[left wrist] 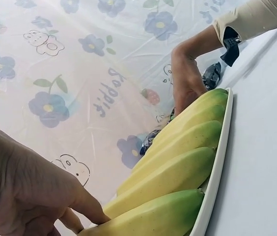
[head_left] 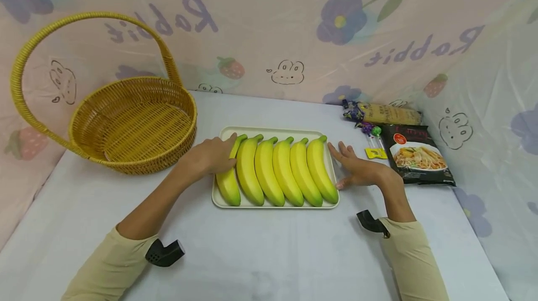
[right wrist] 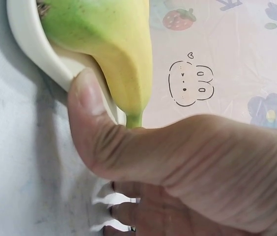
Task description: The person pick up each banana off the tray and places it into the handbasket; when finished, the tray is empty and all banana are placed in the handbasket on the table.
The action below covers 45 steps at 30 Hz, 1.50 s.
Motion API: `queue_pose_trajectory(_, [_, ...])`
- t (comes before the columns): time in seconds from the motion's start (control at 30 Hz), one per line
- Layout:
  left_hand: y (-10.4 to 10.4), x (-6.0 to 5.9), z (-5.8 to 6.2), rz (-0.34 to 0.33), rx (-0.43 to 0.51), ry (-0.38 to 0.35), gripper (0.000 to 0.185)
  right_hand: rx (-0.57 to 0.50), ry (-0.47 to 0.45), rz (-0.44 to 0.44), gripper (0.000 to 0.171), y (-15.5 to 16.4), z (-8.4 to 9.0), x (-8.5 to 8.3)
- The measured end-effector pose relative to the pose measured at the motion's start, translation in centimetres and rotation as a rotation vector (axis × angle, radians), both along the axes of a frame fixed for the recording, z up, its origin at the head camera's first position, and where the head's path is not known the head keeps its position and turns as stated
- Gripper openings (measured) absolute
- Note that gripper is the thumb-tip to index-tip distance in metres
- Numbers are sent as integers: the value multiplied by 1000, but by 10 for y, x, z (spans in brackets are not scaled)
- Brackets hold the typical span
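Note:
Several yellow bananas with green ends lie side by side on a cream rectangular tray [head_left: 277, 208]. At the tray's left end, my left hand [head_left: 210, 155] grips the leftmost banana [head_left: 228, 188] around its upper middle. In the left wrist view its fingers [left wrist: 90, 206] reach down over that banana [left wrist: 153, 216]; part of the grip is hidden. My right hand [head_left: 360, 169] lies at the tray's right edge with fingers spread. Its thumb [right wrist: 89, 105] touches the tray rim [right wrist: 28, 34], beside the rightmost banana [head_left: 321, 170], which it does not hold.
A yellow wicker basket [head_left: 134, 163] with a tall handle stands back left. At the back right lie a long wrapped packet [head_left: 386, 114], lollipops [head_left: 371, 132] with a yellow label and a black noodle packet [head_left: 418, 156]. A patterned curtain [head_left: 269, 25] hangs behind the white table [head_left: 269, 249].

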<state>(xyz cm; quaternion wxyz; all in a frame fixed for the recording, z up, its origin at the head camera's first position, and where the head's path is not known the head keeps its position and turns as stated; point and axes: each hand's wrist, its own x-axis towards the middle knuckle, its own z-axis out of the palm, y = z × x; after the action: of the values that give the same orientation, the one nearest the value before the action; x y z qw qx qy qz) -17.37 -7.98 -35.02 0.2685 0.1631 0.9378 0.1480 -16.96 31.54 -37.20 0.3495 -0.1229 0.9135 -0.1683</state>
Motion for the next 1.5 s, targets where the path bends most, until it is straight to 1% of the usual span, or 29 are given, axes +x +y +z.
queue_pose_trajectory(0.13, [-2, -2, -1, -1, 28, -27, 74, 2, -6, -1, 122, -1, 0, -1])
queue_pose_trajectory(0.37, [-3, -4, -2, 14, 35, -60, 78, -2, 2, 20, 121, 2, -1, -1])
queue_pose_trajectory(0.5, [-4, -4, 3, 6, 49, -68, 78, -9, 2, 17, 121, 2, -1, -2])
queue_pose_trajectory(0.7, [-10, -3, 15, 23, 79, -72, 78, -23, -2, 19, 120, 2, -2, -1])
queue_pose_trajectory(0.83, [-13, -4, 18, -7, 149, -55, 77, -15, -1, 21, 119, 3, -3, -2])
queue_pose_trajectory(1.03, [-17, -7, 17, -47, 258, -30, 75, -11, 2, 24, 119, 1, -2, -3])
queue_pose_trajectory(1.13, [-18, -11, 17, -74, 320, 16, 76, -14, 4, 26, 120, 1, -2, -3])
queue_pose_trajectory(1.27, [-20, -12, 22, -89, 398, 74, 77, -17, 6, 31, 120, 1, -1, -3])
queue_pose_trajectory(1.37, [-23, -13, 25, -79, 462, 68, 76, -14, 3, 27, 120, 2, -1, -3])
queue_pose_trajectory(1.5, [-28, -15, 26, -67, 537, 52, 72, -8, -8, 19, 122, 1, -2, -4])
